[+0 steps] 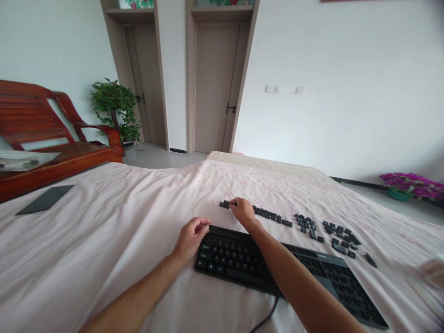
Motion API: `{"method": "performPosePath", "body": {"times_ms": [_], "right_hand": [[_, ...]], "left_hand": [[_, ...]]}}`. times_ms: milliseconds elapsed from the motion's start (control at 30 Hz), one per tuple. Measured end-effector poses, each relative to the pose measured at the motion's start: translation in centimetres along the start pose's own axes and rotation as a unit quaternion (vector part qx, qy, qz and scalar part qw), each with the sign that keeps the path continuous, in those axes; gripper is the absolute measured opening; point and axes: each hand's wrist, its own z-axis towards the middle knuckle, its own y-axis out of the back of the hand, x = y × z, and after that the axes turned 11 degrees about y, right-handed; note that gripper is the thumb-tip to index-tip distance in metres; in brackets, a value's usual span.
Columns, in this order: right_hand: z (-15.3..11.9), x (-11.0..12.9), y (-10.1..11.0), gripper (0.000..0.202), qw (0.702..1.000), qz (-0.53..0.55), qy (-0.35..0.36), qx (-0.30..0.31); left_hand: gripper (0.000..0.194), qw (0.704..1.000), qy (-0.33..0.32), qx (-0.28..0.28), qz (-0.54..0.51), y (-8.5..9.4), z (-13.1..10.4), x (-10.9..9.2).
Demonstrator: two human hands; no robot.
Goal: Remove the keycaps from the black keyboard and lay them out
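Observation:
A black keyboard (239, 274) lies at a slant on the pink-white cloth, with keys on its left part and bare sockets on its right part. My left hand (191, 237) is at the keyboard's upper left corner, thumb and fingers pinched together; whatever is between them is too small to name. Beyond the keyboard, my right hand (242, 210) reaches down with closed fingers to the left end of a row of loose black keycaps (267, 213). What its fingertips grip is hidden. More loose keycaps (305, 222) lie in groups farther right. My right forearm covers the middle of the keyboard.
A dark flat panel (46, 200) lies on the cloth (121, 231) at the left. A black cable (267, 319) runs from the keyboard's near edge. Behind are a wooden bench (62, 143), a green plant (116, 108), two doors and purple flowers (412, 184).

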Motion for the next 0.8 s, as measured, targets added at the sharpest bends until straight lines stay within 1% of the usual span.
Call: {"method": "performPosePath", "body": {"times_ms": [67, 167, 233, 333, 400, 533, 567, 633, 733, 800], "right_hand": [[-0.3, 0.3, 0.6, 0.021, 0.999, 0.028, 0.010, -0.011], [-1.1, 0.9, 1.6, 0.038, 0.996, 0.086, 0.031, -0.012], [-2.1, 1.4, 2.3, 0.046, 0.988, 0.146, 0.054, -0.018], [-4.0, 2.3, 3.2, 0.048, 0.968, 0.231, 0.093, -0.027], [-5.5, 3.0, 3.6, 0.046, 0.954, 0.277, 0.112, -0.008], [-7.9, 4.7, 4.1, 0.045, 0.917, 0.372, 0.129, 0.059], [-8.4, 5.0, 4.1, 0.044, 0.912, 0.380, 0.136, 0.067], [-9.0, 5.3, 4.0, 0.041, 0.911, 0.371, 0.162, 0.073], [-9.4, 5.3, 3.4, 0.039, 0.920, 0.326, 0.206, 0.075], [-9.5, 5.2, 3.0, 0.040, 0.924, 0.302, 0.218, 0.082]], "left_hand": [[0.022, 1.000, -0.002, 0.001, 0.005, 0.0, 0.0, 0.0], [0.021, 1.000, -0.012, 0.004, 0.013, 0.1, -0.2, -0.1], [0.019, 0.999, -0.026, 0.004, 0.023, 0.1, -0.3, -0.2], [0.017, 0.996, -0.062, -0.001, 0.056, 0.0, -0.7, -0.6], [0.017, 0.992, -0.090, 0.001, 0.085, -0.1, -0.9, -0.8], [0.015, 0.983, -0.123, 0.022, 0.130, -0.1, -1.4, -1.4], [0.015, 0.982, -0.127, 0.028, 0.138, -0.1, -1.5, -1.5], [0.016, 0.979, -0.131, 0.040, 0.150, 0.0, -1.5, -1.6], [0.017, 0.974, -0.141, 0.059, 0.167, 0.1, -1.5, -1.7], [0.017, 0.969, -0.153, 0.064, 0.181, 0.1, -1.4, -1.7]]}}
